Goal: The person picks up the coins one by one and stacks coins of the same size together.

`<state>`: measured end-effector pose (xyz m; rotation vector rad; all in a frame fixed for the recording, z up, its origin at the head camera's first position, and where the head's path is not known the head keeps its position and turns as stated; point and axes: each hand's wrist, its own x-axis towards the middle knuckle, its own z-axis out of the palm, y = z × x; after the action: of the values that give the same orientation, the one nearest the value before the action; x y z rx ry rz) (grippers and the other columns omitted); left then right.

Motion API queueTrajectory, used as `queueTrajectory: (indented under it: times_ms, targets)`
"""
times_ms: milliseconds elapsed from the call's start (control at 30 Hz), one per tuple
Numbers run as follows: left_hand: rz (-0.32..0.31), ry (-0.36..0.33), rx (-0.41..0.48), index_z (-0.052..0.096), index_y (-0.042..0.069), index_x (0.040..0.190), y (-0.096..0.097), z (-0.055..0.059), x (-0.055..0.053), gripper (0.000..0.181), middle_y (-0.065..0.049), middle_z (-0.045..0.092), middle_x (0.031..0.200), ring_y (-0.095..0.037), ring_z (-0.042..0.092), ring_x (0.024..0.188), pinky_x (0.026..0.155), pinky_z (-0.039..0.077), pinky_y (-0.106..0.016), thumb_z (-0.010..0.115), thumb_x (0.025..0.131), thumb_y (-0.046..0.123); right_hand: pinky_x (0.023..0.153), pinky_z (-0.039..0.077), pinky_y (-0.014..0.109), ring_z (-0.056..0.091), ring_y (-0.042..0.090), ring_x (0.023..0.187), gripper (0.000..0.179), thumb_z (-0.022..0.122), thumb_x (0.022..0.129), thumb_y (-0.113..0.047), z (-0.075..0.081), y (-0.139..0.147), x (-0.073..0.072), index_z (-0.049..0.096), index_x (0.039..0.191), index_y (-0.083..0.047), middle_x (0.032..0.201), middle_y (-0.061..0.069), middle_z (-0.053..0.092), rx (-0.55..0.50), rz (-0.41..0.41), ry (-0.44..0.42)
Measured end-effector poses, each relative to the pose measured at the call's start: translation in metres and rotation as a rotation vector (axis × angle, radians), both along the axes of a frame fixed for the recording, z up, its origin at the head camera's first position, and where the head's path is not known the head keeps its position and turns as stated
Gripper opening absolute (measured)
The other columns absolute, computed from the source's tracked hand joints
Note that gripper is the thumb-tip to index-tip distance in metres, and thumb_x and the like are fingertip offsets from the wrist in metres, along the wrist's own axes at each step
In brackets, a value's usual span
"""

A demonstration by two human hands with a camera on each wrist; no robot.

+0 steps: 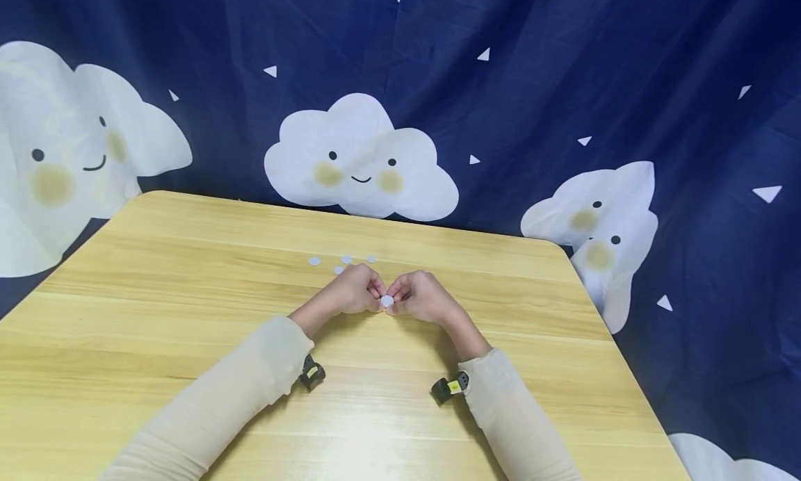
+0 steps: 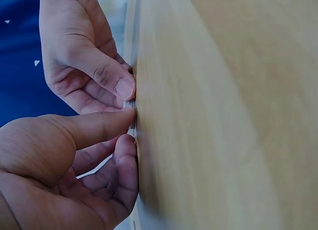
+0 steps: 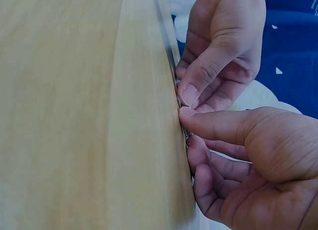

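Note:
A small round white disc [image 1: 387, 301] lies between the fingertips of both hands near the middle of the wooden table. My left hand [image 1: 359, 290] pinches its left edge with curled fingers, while the right hand [image 1: 423, 297] holds it from the opposite side. In the left wrist view, only a thin pale edge of the disc [image 2: 132, 121] shows by the thumbs, low against the tabletop. The right wrist view mostly hides it behind the fingers. Whether more than one disc is there, I cannot tell.
Several similar white discs [image 1: 315, 261] lie scattered flat on the table [image 1: 188, 293], just beyond the left hand. A dark blue curtain [image 1: 500, 119] with white clouds hangs behind the table's far edge. Both wrists carry small black cameras [image 1: 311, 373].

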<state>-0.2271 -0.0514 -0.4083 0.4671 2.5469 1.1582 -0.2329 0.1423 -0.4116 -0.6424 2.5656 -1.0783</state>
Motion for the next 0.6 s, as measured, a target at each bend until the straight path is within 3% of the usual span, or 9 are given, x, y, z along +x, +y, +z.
queueTrajectory:
  times_ms: [600]
  targets:
    - [0.045,0.001,-0.013,0.074,0.004,0.091,0.0033,0.0008,0.0012,0.014,-0.002,0.066,0.081,-0.014,0.059,0.077,0.070,0.050,-0.024,0.082,0.082,-0.001,0.071,0.052,0.024,0.062,0.011,0.076,0.014,0.083,0.083,-0.003,-0.0005,0.0002,0.0007,0.075,0.095,-0.001,0.083,0.003,0.071,0.003,-0.001,0.006]
